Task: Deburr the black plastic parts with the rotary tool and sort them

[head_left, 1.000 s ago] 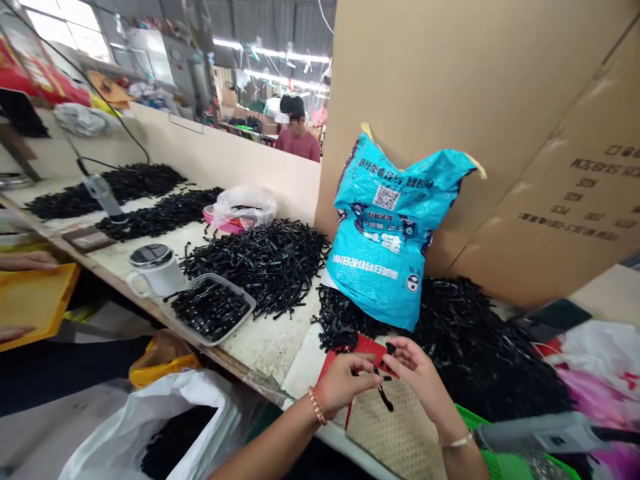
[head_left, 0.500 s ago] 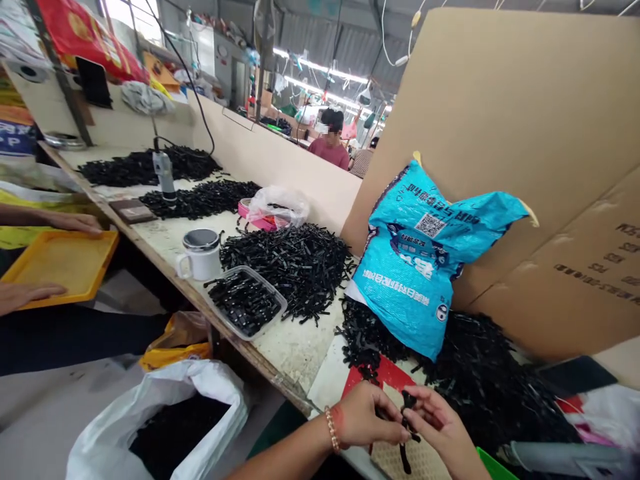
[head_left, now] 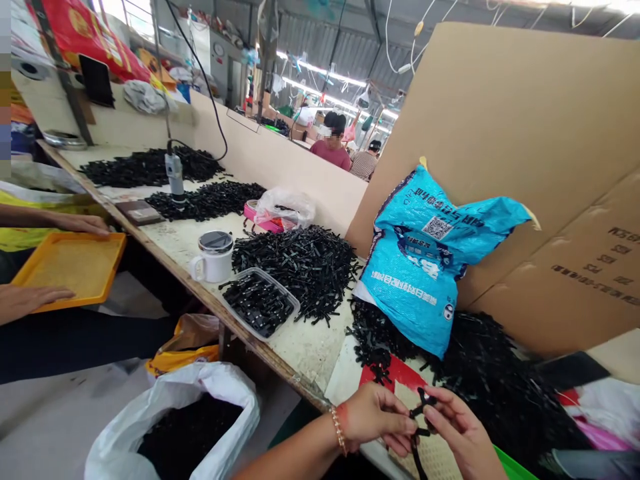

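Note:
Near the bottom right of the head view, my left hand (head_left: 373, 419), with a beaded bracelet at the wrist, pinches one part of a small black strip (head_left: 419, 460). The fingertips of my right hand (head_left: 461, 430) close on its upper end, just beside the left fingers. Part of the strip dangles below, and its exact kind is unclear. Under the hands lies a tan textured mat (head_left: 437, 460) next to a red patch (head_left: 393, 373). A dark heap of similar black pieces (head_left: 500, 387) spreads behind and to the right of my right hand.
A blue printed sack (head_left: 415, 267) rests on the heap against a large cardboard sheet (head_left: 500, 133). Leftward are a clear tub (head_left: 295, 310), a white mug (head_left: 217, 263) and a powered screwdriver (head_left: 175, 177). A co-worker's hands hold a yellow tray (head_left: 107, 287). An open white sack (head_left: 110, 413) stands below.
The view has shifted slightly, so most things sit further right. Both hands still hold the black strip, its upper end now turned differently between the fingers.

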Motion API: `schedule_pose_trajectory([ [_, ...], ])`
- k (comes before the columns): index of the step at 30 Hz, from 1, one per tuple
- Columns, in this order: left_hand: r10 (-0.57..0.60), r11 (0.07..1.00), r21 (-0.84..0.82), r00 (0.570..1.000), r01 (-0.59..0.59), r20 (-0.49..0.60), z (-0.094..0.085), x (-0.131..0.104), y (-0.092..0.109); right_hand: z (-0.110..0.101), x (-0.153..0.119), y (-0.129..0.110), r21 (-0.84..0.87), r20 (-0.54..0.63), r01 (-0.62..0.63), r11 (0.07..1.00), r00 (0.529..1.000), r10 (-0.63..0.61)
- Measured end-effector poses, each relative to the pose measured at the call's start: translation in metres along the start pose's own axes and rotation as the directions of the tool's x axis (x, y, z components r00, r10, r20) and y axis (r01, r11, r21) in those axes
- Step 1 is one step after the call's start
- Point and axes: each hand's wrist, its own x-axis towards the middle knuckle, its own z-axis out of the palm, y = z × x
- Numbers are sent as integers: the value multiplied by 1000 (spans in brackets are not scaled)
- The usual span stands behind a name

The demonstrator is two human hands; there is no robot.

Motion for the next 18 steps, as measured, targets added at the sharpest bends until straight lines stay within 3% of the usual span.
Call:
schedule_pose_trajectory([
  [5,-16,1000,19,999,17,-49,-6,8,6,-1,23,3,-1,114,8,1000,993,-7],
  [11,-64,998,21,993,66,-102,16,-11,30,-1,21,3,74,101,-48,996,994,40],
  [18,-210,976,39,971,216,-112,26,17,22,-22,19,45,304,128,-35,952,992,-5],
])
